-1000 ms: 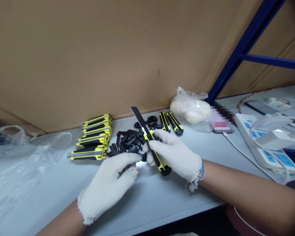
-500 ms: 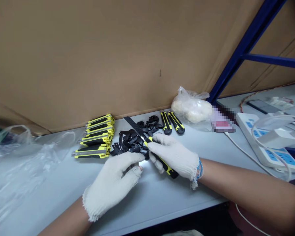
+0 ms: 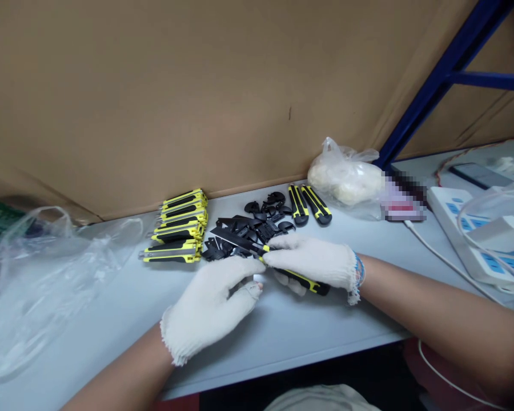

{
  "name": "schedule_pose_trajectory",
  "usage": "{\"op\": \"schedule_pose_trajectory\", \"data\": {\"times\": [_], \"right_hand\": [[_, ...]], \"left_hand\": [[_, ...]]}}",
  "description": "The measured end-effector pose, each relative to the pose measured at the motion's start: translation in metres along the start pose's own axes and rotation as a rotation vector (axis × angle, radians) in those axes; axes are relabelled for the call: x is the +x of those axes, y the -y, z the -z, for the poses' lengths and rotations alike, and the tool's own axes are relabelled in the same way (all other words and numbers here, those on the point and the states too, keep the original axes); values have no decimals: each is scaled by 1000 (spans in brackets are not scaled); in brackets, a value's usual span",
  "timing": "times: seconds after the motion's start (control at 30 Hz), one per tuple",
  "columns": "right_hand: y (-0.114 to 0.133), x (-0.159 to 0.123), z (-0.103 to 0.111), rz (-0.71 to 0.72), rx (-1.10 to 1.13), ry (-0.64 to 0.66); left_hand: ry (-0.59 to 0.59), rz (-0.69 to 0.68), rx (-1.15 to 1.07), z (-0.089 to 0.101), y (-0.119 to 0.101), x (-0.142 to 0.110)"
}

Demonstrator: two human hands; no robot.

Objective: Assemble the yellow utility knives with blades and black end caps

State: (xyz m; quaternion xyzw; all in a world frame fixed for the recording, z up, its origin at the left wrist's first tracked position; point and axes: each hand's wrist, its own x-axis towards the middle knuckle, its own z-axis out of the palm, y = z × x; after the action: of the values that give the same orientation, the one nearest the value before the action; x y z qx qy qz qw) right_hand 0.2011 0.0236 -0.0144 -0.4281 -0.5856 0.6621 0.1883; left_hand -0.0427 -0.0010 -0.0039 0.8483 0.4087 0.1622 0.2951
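My right hand [image 3: 310,260], in a white knit glove, is wrapped around a box cutter [image 3: 302,278] with a yellow and black handle. Its dark blade [image 3: 233,238] is out and points to the upper left, over a heap of small black plastic parts and blades [image 3: 257,225]. My left hand [image 3: 216,302], also gloved, is just left of the knife's front end. Its thumb and forefinger are apart, and I see nothing between them; the other fingers are hidden. The forefinger tip is close to the knife, and I cannot tell whether it touches.
Several yellow and black knife handles [image 3: 182,214] are stacked left of the heap. Two box cutters [image 3: 308,204] lie behind it on the right. Clear plastic bags [image 3: 60,285] cover the table's left side. A knotted bag [image 3: 346,174], a phone and a power strip [image 3: 454,208] are at right.
The knife in my right hand has tipped to a flatter angle, its blade now lower over the black parts. My left hand stays close to it. The whole view has shifted slightly.
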Motion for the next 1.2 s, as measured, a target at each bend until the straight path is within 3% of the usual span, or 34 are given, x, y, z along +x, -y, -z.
{"op": "schedule_pose_trajectory", "data": {"times": [0.87,1.2], "right_hand": [[9,-9,1,-1,-115,106],[7,-9,0,-47,-103,87]], "left_hand": [[58,13,81,2,0,4],[69,-6,89,4,-2,2]]}}
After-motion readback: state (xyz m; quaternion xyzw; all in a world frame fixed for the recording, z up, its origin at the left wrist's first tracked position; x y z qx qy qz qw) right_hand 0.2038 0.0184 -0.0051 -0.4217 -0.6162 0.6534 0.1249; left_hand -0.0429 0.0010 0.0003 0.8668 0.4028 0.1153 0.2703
